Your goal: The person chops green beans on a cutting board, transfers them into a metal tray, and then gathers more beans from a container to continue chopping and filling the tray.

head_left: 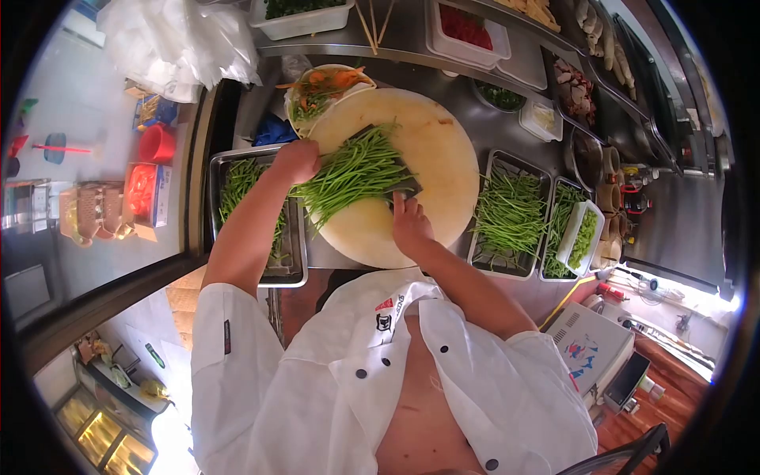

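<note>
Thin cut green stems (356, 170), apparently garlic scapes, lie in a pile over the dark blade of a cleaver (414, 188). Below them is a round pale chopping board (443, 158). My right hand (412, 226) is closed at the cleaver's near right end, one finger stretched along it; the handle is mostly hidden in my palm. At the pile's left side my left hand (298, 162) is closed against the stems, its fingertips hidden. More stems fill the left metal tray (297, 265) and the right metal tray (475, 257).
A bowl of orange and green scraps (366, 77) touches the board's upper left. At right, a white tub (571, 257) of chopped greens rests on a narrower tray. Food containers (507, 55) line the shelf behind. Plastic bags (174, 47) hang at upper left.
</note>
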The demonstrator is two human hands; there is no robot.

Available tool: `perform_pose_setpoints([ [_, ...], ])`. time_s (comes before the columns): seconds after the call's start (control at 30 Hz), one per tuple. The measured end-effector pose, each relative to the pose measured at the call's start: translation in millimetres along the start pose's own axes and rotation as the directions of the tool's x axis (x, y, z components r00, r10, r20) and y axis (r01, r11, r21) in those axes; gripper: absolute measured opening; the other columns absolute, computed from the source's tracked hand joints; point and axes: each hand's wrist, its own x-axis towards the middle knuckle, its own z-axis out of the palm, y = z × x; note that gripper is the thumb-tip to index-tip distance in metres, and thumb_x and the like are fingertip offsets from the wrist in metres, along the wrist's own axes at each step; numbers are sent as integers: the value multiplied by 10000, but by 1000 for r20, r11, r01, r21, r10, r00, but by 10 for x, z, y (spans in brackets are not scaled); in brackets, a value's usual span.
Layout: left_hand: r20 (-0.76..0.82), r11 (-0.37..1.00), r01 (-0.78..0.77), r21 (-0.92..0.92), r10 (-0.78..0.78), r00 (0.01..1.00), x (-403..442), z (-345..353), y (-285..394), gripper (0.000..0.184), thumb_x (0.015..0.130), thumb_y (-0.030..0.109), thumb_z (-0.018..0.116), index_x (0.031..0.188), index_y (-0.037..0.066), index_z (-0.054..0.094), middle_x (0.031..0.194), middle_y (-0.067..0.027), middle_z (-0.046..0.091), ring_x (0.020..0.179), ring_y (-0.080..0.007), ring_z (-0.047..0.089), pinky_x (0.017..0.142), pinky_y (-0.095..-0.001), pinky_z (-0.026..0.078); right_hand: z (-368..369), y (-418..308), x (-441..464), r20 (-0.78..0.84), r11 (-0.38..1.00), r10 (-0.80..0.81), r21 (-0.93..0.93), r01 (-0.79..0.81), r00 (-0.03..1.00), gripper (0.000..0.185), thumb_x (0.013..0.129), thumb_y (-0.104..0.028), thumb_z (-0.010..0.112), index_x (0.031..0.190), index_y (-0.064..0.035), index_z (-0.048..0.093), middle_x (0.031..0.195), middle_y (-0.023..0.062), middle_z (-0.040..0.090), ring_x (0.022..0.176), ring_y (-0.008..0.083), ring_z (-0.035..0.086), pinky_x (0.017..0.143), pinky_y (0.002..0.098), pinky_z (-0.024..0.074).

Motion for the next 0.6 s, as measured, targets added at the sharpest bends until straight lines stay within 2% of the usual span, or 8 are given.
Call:
perform_pose_setpoints([
  [0.07,-81,999,-35,23,37,996,-23,36,-22,255,924,258,590,995,26,668,927,-226,713,903,-412,699,776,-527,549,-110,58,12,19,999,4,-38,-4,1000,653,911,-113,618,1505,-32,359,1245,248,545,1125,391,601,853,442,604],
  [0.13,-112,988,45,-151,-62,992,-32,-11,5,235,955,250,573,1034,38,635,933,-217,709,906,-417,695,779,-530,539,-279,169,-37,40,997,14,-81,-10,999,684,897,-105,631,1517,-32,351,1243,250,540,1125,382,598,847,436,607],
  [0.27,-207,952,-2,-305,-64,976,-109,-22,-8,226,955,232,590,964,12,642,934,-221,706,910,-433,685,780,-524,536,-662,499,-185,52,984,46,-177,-36,998,681,886,-94,624,1521,-60,381,1213,232,532,1169,371,571,829,411,610],
  [0.37,-372,873,-102,-477,-96,923,-128,116,-56,213,962,198,635,928,-9,671,864,-177,722,818,-357,715,723,-463,554,-947,663,-233,8,979,3,-206,-2,1000,637,883,-88,621,1494,-91,441,1193,198,541,1172,346,577,803,400,615],
  [0.43,-47,352,60,-934,-288,957,-127,180,-59,171,957,153,684,929,-14,705,836,-109,728,736,-226,701,656,-380,551,-1140,711,-273,-15,972,-17,-234,13,1000,604,885,-87,619,1472,-107,477,1183,176,550,1155,325,595,781,397,619],
  [0.47,-48,355,57,-933,-280,959,-131,190,-33,171,957,153,684,929,-14,705,836,-109,728,736,-226,701,656,-380,551,-1238,722,-270,-21,968,-31,-248,25,999,574,891,-88,614,1453,-122,505,1178,154,561,1106,303,625,756,400,622],
  [0.53,56,201,138,-970,-369,928,-189,154,36,122,969,103,671,969,-8,722,851,-65,729,731,-139,673,632,-305,532,-1400,748,-307,-25,965,-42,-259,34,999,545,896,-89,609,1434,-138,533,1172,132,573,1058,281,655,731,404,626],
  [0.6,65,203,151,-967,-376,924,-185,183,35,133,958,115,678,971,-9,723,839,-68,729,730,-145,679,636,-300,533,-1550,829,-385,9,956,8,-293,-5,1000,520,900,-113,613,1415,-149,550,1186,124,586,970,280,701,703,428,626],
])
